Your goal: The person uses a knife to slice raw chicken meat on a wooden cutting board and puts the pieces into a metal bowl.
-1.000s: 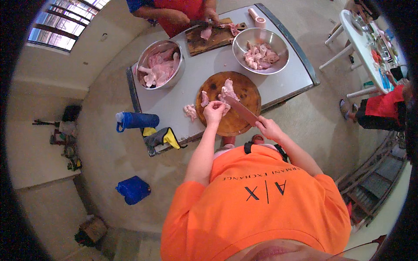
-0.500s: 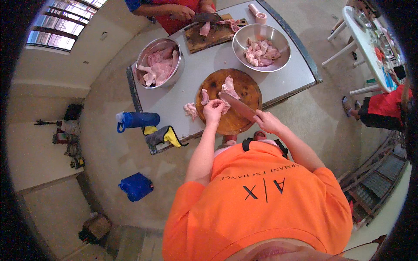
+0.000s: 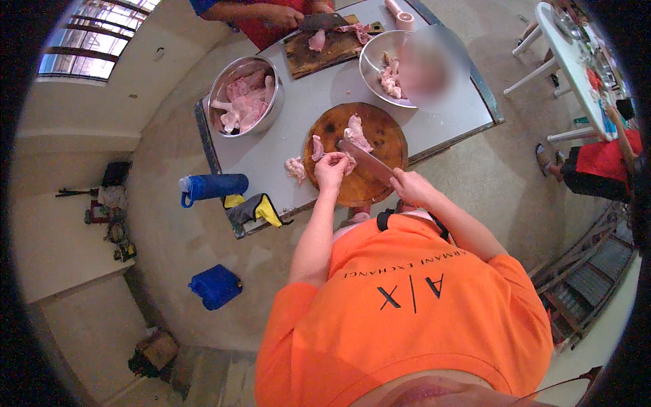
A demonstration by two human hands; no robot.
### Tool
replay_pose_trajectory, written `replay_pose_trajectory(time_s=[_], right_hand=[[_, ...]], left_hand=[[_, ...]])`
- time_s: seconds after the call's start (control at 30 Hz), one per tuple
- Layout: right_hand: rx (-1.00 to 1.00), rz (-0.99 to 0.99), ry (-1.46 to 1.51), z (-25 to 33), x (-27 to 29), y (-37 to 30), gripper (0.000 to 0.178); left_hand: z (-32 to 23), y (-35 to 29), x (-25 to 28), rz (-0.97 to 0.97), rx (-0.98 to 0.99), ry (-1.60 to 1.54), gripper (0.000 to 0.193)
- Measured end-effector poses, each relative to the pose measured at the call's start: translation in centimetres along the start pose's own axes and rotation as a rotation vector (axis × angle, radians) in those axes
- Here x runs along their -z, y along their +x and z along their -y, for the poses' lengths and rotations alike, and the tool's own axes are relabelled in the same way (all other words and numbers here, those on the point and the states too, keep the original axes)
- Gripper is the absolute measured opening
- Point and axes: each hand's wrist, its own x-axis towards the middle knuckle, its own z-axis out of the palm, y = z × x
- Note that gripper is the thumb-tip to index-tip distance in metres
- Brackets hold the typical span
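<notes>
Left hand [image 3: 330, 171]: over the near left part of the round chopping board [image 3: 388, 133], fingers pinched together on a small piece of meat [image 3: 349, 165].
Right hand [image 3: 412, 188]: fingers clamped on the handle of a knife [image 3: 367, 163].
Knife: blade slanting across the board, its tip near a larger piece of meat [image 3: 357, 133]; whether they touch, I cannot tell.
Meat strip [image 3: 317, 147]: on the board's left side.
Scraps [image 3: 296, 169]: on the worktop [image 3: 447, 130], just left of the board.
Metal bowls: one [image 3: 274, 112] beyond to the left, another [image 3: 369, 57] beyond to the right, both holding meat.
Co-worker's hand [image 3: 285, 16]: at a second knife [image 3: 321, 22].
</notes>
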Motion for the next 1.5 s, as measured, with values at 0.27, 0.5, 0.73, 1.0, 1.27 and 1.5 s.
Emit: replay_pose_trajectory(time_s=[0.27, 0.5, 0.73, 1.0, 1.27, 1.5], right_hand=[[0.101, -0.114, -0.133, -0.1, -1.5, 0.7, 0.024], [0.088, -0.122, -0.184, -0.6, -1.7, 0.6, 0.021], [0.129, -0.142, -0.193, 0.2, -2.7, 2.6, 0.022], [0.106, -0.144, -0.228, -0.5, -2.3, 0.8, 0.022], [0.096, -0.146, -0.179, -0.5, -2.9, 1.0, 0.022], [0.060, -0.081, -0.108, -0.8, -3.1, 1.5, 0.027]], left_hand=[[-0.6, -0.1, -0.2, -0.014, 0.041, 0.060, 0.008], [-0.7, -0.5, -0.5, -0.067, 0.002, 0.053, 0.005], [-0.6, -0.2, -0.1, -0.011, -0.008, 0.011, 0.004], [0.0, -0.4, 0.9, -0.014, -0.005, -0.073, 0.011], [-1.8, -3.2, 0.8, -0.067, -0.228, 0.642, 0.014], [-0.3, -3.0, 0.7, -0.104, -0.370, 0.627, 0.010]])
